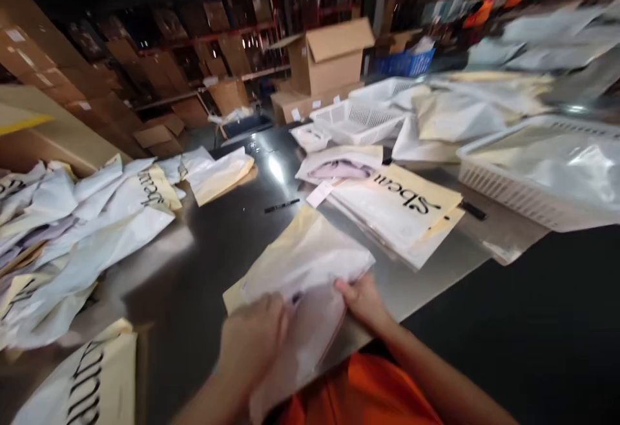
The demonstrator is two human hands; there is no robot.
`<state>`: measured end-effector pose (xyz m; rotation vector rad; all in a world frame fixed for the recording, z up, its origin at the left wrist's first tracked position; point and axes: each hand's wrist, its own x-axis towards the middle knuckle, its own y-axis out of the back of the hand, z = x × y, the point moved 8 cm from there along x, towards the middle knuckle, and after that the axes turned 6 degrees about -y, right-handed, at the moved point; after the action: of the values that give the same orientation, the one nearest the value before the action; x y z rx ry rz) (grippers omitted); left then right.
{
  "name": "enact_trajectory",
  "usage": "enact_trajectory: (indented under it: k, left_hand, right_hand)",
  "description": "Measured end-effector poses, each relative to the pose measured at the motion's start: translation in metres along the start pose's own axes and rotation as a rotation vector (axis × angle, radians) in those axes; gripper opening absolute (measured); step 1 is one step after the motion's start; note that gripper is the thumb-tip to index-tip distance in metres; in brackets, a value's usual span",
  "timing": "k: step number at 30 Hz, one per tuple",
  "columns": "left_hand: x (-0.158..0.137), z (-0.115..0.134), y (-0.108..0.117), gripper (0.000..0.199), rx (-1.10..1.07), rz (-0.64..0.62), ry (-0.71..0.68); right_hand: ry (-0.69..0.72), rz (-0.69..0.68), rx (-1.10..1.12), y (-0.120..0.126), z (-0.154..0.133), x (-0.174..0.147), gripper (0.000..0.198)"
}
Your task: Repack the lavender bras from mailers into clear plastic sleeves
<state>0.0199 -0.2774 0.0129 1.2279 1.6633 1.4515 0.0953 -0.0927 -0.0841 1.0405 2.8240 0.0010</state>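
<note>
A white and cream plastic mailing bag [310, 254] lies before me at the near edge of the metal table, partly off it toward my body. My left hand [254, 334] is closed on the bag's near left part, its fingers blurred and partly hidden. On the right, my right hand [361, 299] pinches the bag's side, thumb on top. A small dark spot shows on the bag between the two hands. Just beyond lies a stack of flat bags [402, 199] with large black lettering, and a black pen [281, 206] rests left of it.
Heaped mailing bags [97, 218] cover the table's left side; another lettered bag [92, 380] lies near left. White plastic baskets [513, 186] with bags stand right, another basket [358, 121] behind. A dark marker [473, 210] lies by the stack. An open carton [334, 57] and shelves are beyond.
</note>
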Motion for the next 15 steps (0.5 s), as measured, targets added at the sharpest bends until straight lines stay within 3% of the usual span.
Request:
enact_trajectory:
  k: [2, 3, 5, 6, 8, 10, 12, 15]
  left_hand:
    - [0.009, -0.036, 0.035, 0.032, 0.09, 0.067, 0.173]
    - [0.016, -0.048, 0.047, 0.031, 0.092, 0.085, 0.2]
    - [0.029, -0.056, 0.061, 0.027, 0.054, 0.102, 0.165]
    - [0.035, -0.054, 0.062, 0.024, 0.022, 0.092, 0.122]
    - [0.044, -0.041, 0.06, 0.02, -0.036, 0.066, 0.006]
    - [0.049, -0.022, 0.056, 0.021, -0.073, 0.061, -0.132]
    - [0.05, -0.006, 0.054, 0.022, -0.079, 0.071, -0.247]
    - [0.046, -0.003, 0.053, 0.019, -0.016, 0.092, -0.286]
  right_hand:
    - [0.015, 0.074, -0.161, 0.018, 0.001, 0.005, 0.054]
    - [0.029, 0.176, -0.247, 0.03, 0.001, 0.005, 0.053]
    - [0.138, 0.378, -0.434, 0.046, -0.008, -0.002, 0.045]
    - [0.253, 0.401, -0.529, 0.042, -0.017, -0.008, 0.037]
    - [0.568, 0.181, -0.699, 0.007, -0.033, -0.021, 0.019]
    - [0.842, -0.216, -0.828, -0.044, -0.034, -0.037, 0.025]
    - [0.979, -0.458, -0.894, -0.08, -0.031, -0.041, 0.041]
    - [1.021, -0.566, -0.901, -0.106, -0.035, -0.023, 0.037]
